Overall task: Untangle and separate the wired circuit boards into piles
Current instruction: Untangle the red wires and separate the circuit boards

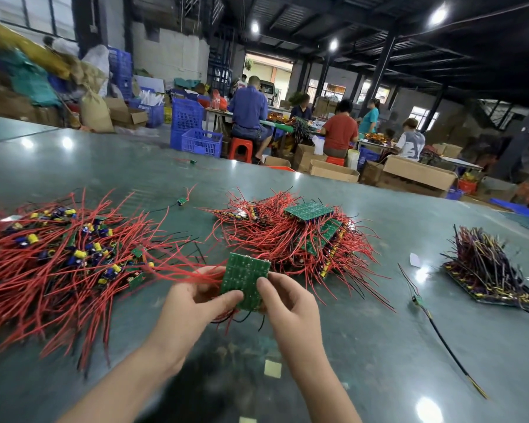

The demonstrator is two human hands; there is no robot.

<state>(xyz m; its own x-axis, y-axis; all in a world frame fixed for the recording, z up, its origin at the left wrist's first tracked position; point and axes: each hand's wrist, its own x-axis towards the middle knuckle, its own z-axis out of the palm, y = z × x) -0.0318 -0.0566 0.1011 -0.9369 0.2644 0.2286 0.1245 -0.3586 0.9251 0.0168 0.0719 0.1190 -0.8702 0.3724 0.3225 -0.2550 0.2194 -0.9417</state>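
A green circuit board panel (244, 277) with red and black wires trailing from it is held upright above the table between both hands. My left hand (193, 306) grips its lower left edge, thumb on the face. My right hand (287, 303) pinches its right side. To the left lies a wide pile of separated small boards (58, 254) with red wires and blue and yellow parts. Behind the held panel sits a tangled heap of board panels (300, 236) with red wires. At the right stands a pile of panels with dark wires (486, 270).
The grey-green table (379, 346) carries stray small boards (182, 201), a loose black wire with a small board (417, 300), a scrap of white paper (415, 259) and yellow tape squares (272, 368). Beyond the far edge, people sit at tables among blue crates (202, 141) and cardboard boxes (419, 172).
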